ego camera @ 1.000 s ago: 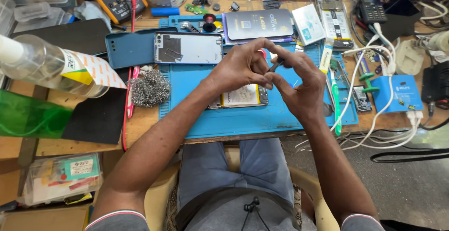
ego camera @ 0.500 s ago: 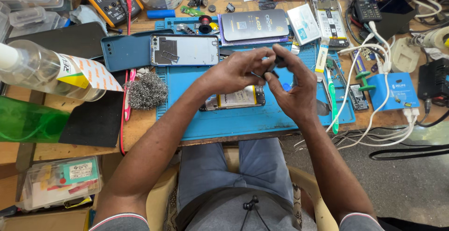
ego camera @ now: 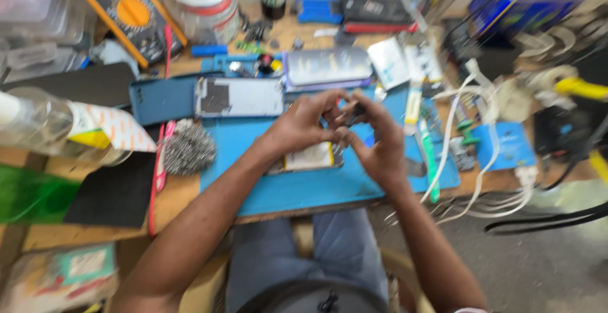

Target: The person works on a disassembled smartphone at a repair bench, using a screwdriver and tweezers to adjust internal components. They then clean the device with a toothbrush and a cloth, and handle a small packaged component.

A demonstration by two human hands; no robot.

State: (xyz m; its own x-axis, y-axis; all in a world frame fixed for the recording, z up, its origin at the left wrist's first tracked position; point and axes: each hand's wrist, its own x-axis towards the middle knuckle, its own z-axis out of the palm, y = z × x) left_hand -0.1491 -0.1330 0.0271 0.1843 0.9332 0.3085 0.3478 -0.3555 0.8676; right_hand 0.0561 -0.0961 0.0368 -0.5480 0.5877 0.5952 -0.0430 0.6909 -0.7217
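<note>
Your left hand and right hand meet above the blue mat on the counter, fingertips pinched together on a small dark part — too blurred to name. Just under them lies an opened phone; a steel-wool ball sits near your left forearm.

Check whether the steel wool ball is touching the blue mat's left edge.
Touching. The head view, though blurred, shows the steel wool ball overlapping the left edge of the blue mat, with no wood visible between them.
</note>
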